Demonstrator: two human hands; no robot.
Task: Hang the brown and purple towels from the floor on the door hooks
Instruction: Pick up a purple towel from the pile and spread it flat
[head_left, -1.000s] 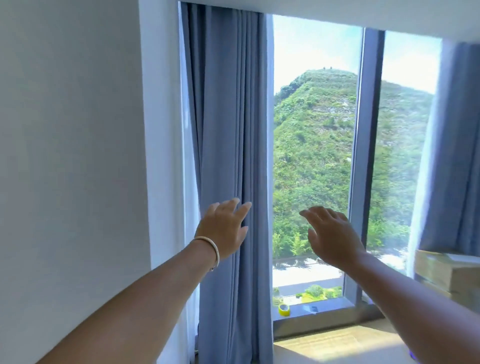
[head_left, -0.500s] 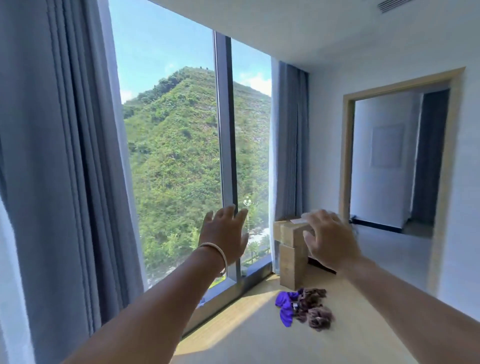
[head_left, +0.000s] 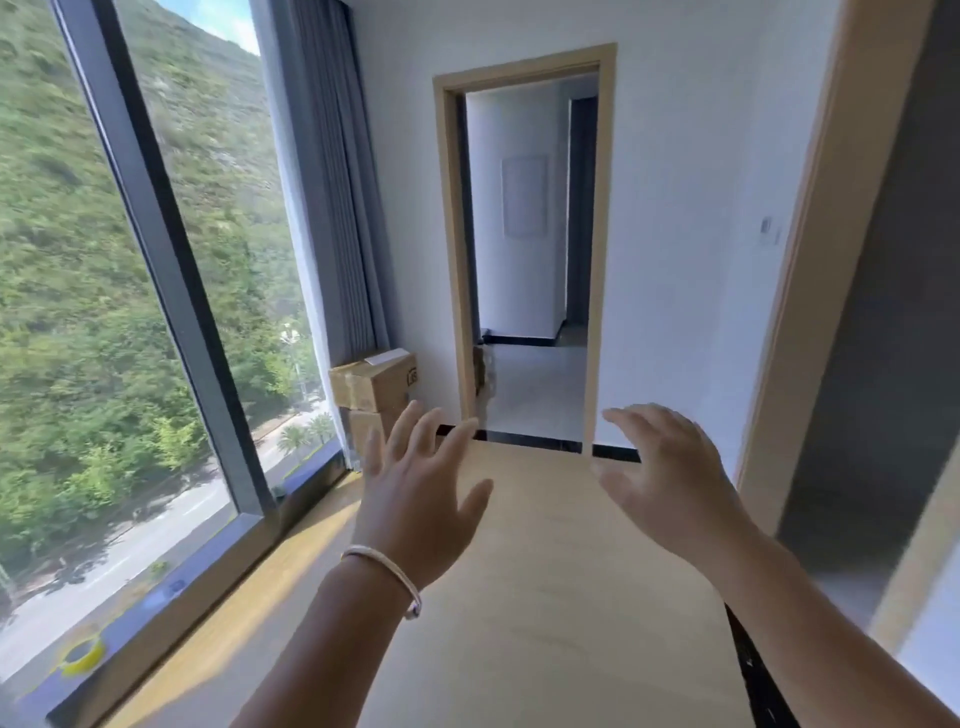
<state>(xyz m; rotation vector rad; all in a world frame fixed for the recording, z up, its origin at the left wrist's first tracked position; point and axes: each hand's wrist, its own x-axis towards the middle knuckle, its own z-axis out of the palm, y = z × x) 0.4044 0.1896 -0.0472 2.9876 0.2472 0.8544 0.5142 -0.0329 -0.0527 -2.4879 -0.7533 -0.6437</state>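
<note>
We see both hands raised in front of the camera, held apart over the pale wooden floor. Our left hand has its fingers spread wide and holds nothing; a pale bracelet sits at its wrist. Our right hand is likewise empty, fingers extended and slightly bent, palm turned inward. Neither hand touches anything.

The brown and purple towels do not appear anywhere in this view, so we cannot tell where they lie.

Ahead is an open doorway in a light wooden frame, with a second room beyond it. 2 cardboard boxes are stacked in the corner just left of that doorway, beside a grey curtain. A large window runs along the left side. A roll of yellow tape rests on the sill.
</note>
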